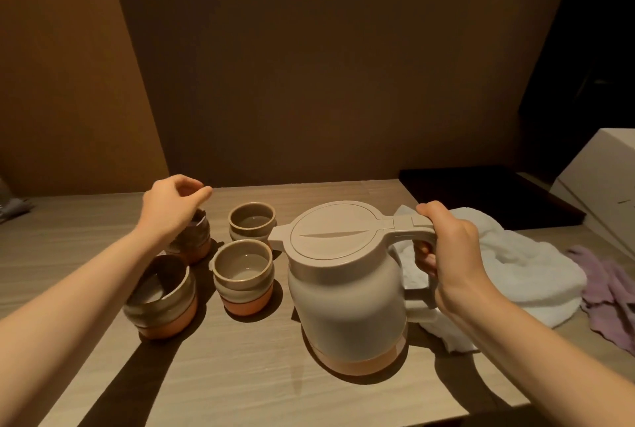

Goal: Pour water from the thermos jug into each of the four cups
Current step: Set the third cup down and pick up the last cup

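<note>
A beige thermos jug (347, 296) with a closed lid and an orange base stands upright on the wooden table (240, 389). My right hand (450, 255) grips its handle from the right. To the left of the jug stand several ceramic cups with orange bases: a back-right cup (252, 224), a front-right cup (244, 279), a front-left cup (161, 299) and a back-left cup (196, 241). My left hand (171, 207) hovers over the back-left cup with loosely curled fingers, holds nothing and partly hides that cup. I cannot tell whether the cups hold water.
A crumpled white towel (515, 272) lies right behind the jug's handle. A purple cloth (608, 292) lies at the right edge. A dark tray (481, 193) and a white box (601, 186) sit at the back right. Brown walls close off the back.
</note>
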Demonstrator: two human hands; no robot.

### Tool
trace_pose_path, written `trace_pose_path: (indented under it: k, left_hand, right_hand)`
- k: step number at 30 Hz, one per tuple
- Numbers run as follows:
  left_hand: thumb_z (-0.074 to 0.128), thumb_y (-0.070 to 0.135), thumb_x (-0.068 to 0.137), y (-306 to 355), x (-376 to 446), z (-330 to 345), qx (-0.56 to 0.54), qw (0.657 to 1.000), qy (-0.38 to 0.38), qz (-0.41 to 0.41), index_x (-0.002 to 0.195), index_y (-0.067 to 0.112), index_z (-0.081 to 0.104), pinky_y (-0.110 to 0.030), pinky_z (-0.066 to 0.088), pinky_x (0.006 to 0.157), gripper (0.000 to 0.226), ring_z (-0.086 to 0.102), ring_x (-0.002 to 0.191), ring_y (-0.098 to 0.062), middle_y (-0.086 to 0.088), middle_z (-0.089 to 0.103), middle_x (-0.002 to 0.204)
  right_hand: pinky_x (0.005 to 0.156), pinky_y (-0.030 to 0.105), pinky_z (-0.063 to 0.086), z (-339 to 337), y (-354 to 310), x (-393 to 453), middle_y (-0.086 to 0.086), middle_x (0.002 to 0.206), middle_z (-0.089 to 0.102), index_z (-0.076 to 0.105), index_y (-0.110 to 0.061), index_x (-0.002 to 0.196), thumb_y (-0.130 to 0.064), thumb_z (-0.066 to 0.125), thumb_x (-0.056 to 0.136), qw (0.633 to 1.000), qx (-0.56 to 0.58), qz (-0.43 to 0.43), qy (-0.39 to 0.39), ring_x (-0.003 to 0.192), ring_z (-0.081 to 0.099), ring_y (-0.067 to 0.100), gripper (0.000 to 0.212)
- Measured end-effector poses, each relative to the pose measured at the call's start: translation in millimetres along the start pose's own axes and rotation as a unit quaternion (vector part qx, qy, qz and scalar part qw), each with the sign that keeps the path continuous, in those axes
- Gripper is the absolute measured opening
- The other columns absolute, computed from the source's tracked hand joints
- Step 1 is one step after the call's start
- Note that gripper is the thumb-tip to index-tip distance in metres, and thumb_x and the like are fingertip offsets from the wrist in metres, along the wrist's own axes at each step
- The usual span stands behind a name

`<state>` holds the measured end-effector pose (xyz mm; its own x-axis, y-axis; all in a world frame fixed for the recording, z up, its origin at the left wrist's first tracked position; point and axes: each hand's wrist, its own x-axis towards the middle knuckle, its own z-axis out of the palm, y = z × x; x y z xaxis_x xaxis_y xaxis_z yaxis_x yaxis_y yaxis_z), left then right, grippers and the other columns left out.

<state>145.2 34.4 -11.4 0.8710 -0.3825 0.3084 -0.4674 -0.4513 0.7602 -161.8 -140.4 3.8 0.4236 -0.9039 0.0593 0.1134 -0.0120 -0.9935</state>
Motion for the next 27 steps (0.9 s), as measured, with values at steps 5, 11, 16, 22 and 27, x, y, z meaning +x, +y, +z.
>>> trace_pose_path:
  k: [5,11,16,22,27]
  left_hand:
    - [0.078,0.051,0.070,-31.9,10.1,-14.4,0.141,0.984,-0.067,-0.088,0.133,0.016,0.048,-0.053,0.045,0.098,0.079,0.047,0.126,-0.037,-0.014,0.054,0.135]
    - [0.087,0.034,0.063,-44.9,11.5,-14.3,0.121,0.971,-0.139,-0.153,0.147,0.011,0.028,-0.049,0.045,0.095,0.104,0.047,0.126,-0.040,-0.020,0.044,0.143]
    - [0.089,0.031,0.061,-51.2,14.5,-12.3,0.125,0.970,-0.143,-0.152,0.137,0.008,0.036,-0.042,0.048,0.082,0.095,0.053,0.116,-0.037,-0.019,0.051,0.133]
    - [0.090,0.031,0.059,-51.1,16.3,-12.1,0.089,0.974,-0.135,-0.161,0.131,0.008,0.039,-0.043,0.049,0.082,0.091,0.051,0.105,-0.031,-0.018,0.052,0.127]
    - [0.089,0.027,0.060,-41.3,18.5,-17.8,-0.001,0.984,-0.093,-0.152,0.135,0.009,0.038,-0.044,0.047,0.088,0.093,0.047,0.122,-0.035,-0.017,0.048,0.134]
  right_hand:
    - [0.041,0.022,0.028,6.2,1.1,-2.0,-0.003,0.043,0.041,0.051,-0.013,0.051,-0.024,0.052,0.089,1.000,-0.002,0.000,-0.007,0.040,0.036,0.006,0.040]
    - [0.040,0.022,0.027,10.7,1.7,-4.5,-0.003,0.042,0.040,0.050,-0.015,0.050,-0.024,0.052,0.090,1.000,0.000,0.003,-0.016,0.038,0.034,0.006,0.041]
    - [0.041,0.022,0.027,10.8,2.6,-4.9,-0.004,0.041,0.042,0.051,-0.014,0.052,-0.026,0.051,0.091,1.000,-0.010,0.003,-0.018,0.038,0.036,0.006,0.041]
    - [0.040,0.023,0.027,10.3,2.9,-5.1,-0.003,0.041,0.039,0.050,-0.015,0.049,-0.024,0.051,0.091,1.000,-0.005,0.004,-0.020,0.038,0.035,0.006,0.043]
    - [0.038,0.021,0.026,10.4,2.6,-6.4,-0.002,0.041,0.039,0.051,-0.014,0.049,-0.024,0.051,0.090,1.000,-0.005,0.002,-0.019,0.037,0.034,0.007,0.042]
